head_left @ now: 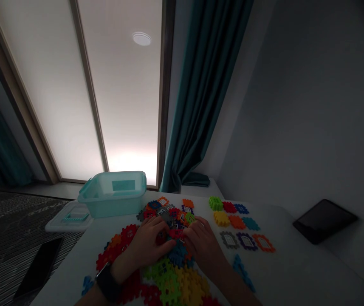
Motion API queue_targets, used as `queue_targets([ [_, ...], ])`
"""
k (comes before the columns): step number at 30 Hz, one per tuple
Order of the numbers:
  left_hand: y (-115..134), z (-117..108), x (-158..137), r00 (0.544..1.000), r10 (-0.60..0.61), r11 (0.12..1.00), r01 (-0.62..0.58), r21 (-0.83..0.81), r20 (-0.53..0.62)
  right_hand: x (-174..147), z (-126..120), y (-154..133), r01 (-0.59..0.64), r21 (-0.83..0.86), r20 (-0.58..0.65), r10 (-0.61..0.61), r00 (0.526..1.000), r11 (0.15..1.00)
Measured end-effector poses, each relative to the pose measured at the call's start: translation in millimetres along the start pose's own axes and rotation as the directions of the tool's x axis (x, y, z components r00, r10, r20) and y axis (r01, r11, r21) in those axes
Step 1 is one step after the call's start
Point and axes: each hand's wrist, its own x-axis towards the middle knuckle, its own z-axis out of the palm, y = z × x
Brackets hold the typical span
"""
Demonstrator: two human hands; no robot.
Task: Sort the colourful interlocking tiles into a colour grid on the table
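A small red interlocking plastic tile [176, 233] is held between my two hands, above a mixed heap of toothed tiles. My left hand [148, 240], with a dark watch on the wrist, has its curled fingertips at the tile's left end; its thumb reaches below. My right hand [202, 242] pinches the tile's right end, partly hiding it. Under and around the hands lie blue tiles [177, 254], green tiles [169, 284], yellow tiles [192, 287] and red tiles [127, 236]. A light green tile [190, 218] sits just beyond my right fingertips.
Sorted tiles stand in rows at the right, including a green stack [215, 203], a yellow stack [221, 219] and an orange window frame tile [263, 242]. A teal bin [114, 206] stands at the back left, its lid [70, 216] beside it. A black tablet [325, 221] is at the far right.
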Motion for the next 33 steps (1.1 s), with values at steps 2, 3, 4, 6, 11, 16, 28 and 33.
queue_targets([
  [2,-1.2,1.4,-2.6,1.0,-0.007,1.0,0.007,-0.028,-0.006,-2.6,0.8,-2.1,0.016,-0.031,0.001,-0.016,1.0,0.999],
  [3,-1.8,1.6,-3.7,1.0,-0.009,0.999,0.009,-0.04,-0.006,-4.2,1.6,-3.2,0.015,-0.035,0.004,-0.014,1.0,0.999],
  [4,-2.4,1.6,-4.8,1.0,-0.007,0.999,0.006,-0.047,-0.005,-5.9,2.5,-4.2,0.009,-0.035,0.004,-0.009,1.0,0.999],
  [6,-3.8,1.3,-6.6,1.0,0.014,0.999,-0.014,-0.045,-0.004,-9.2,4.6,-5.9,-0.005,-0.025,-0.004,0.005,1.0,1.0],
  [11,-8.8,3.5,-10.0,0.994,0.091,0.995,-0.089,0.032,-0.065,-15.0,8.3,-8.5,-0.018,0.02,-0.006,0.018,1.0,1.0],
  [16,-13.8,7.0,-13.8,0.981,0.148,0.985,-0.135,0.107,-0.127,-20.3,7.3,-12.7,-0.115,0.086,0.026,0.113,0.993,0.99],
  [28,-20.7,9.0,-15.9,0.972,0.195,0.973,-0.175,0.148,-0.132,-22.3,3.6,-15.4,-0.19,0.209,0.119,0.168,0.979,0.959],
  [33,-19.7,8.7,-15.2,0.972,0.2,0.973,-0.183,0.138,-0.125,-20.3,2.3,-9.7,-0.17,0.225,0.12,0.145,0.982,0.959],
])
